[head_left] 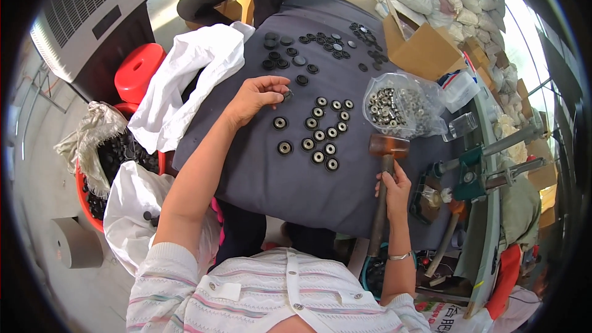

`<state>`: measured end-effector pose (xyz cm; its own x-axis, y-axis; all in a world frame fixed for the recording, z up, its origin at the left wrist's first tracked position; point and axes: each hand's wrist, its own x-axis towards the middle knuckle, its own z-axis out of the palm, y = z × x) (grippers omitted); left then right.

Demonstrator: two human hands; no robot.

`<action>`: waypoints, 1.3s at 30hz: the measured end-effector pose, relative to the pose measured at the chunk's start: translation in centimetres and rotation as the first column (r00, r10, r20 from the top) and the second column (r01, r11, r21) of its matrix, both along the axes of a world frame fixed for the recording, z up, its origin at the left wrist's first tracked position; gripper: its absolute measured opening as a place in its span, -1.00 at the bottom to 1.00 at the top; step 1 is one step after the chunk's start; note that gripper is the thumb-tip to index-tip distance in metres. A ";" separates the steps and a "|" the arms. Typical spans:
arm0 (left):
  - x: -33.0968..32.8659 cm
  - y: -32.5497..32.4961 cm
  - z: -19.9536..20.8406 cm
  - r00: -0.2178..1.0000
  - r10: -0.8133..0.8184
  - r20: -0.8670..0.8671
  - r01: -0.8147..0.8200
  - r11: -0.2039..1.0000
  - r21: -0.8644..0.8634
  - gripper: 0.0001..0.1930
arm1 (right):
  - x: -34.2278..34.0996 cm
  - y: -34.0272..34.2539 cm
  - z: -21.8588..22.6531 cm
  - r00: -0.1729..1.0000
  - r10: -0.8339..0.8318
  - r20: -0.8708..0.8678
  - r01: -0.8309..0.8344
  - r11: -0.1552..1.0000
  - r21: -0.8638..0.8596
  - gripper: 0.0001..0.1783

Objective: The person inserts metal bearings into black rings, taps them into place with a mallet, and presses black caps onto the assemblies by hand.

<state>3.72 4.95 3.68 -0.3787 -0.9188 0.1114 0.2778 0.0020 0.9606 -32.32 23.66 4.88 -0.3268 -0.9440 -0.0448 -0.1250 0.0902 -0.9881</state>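
Slippage likeliest at the left hand (256, 97), over the left half of the table (265, 191): small dark piece (288, 94) pinched between thumb and fingertips with almost no gap, so perhaps prone to drop and roll if gripped off-centre. Forearm slanting in across the near left corner, wrist slightly bent, back of the hand mostly up. Nearer the near edge, two black-rimmed discs (280, 123) with metal centres, then, mid-table, a cluster of similar discs (320, 135); probably easy to scatter with a sweeping wrist or stray blow. Toward the right edge, mallet (388, 146) head just beside a clear bag of metal parts (394, 111): torn plastic or bruised fingers possible from a careless swing. Right hand (394, 188) closed around the handle below the head, thumb across the front, forearm coming over the near edge; head resting or lifted, impossible to tell.
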 end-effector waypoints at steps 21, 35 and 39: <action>0.3 8.9 2.9 0.561 -0.449 -0.696 0.395 0.883 -0.251 -0.48 | 0.1 -1.1 -0.6 0.992 0.013 -0.123 -0.008 0.999 0.044 -0.49; -3.6 20.6 9.5 0.931 0.294 0.216 0.046 0.493 -0.869 -0.40 | 13.7 5.4 8.0 0.762 0.636 0.122 -0.566 0.745 -0.354 -0.75; -3.8 22.6 9.6 0.918 0.365 0.155 -0.066 0.526 -0.848 -0.45 | 14.2 6.2 7.7 0.860 0.314 -0.402 -0.509 0.591 -0.626 -0.74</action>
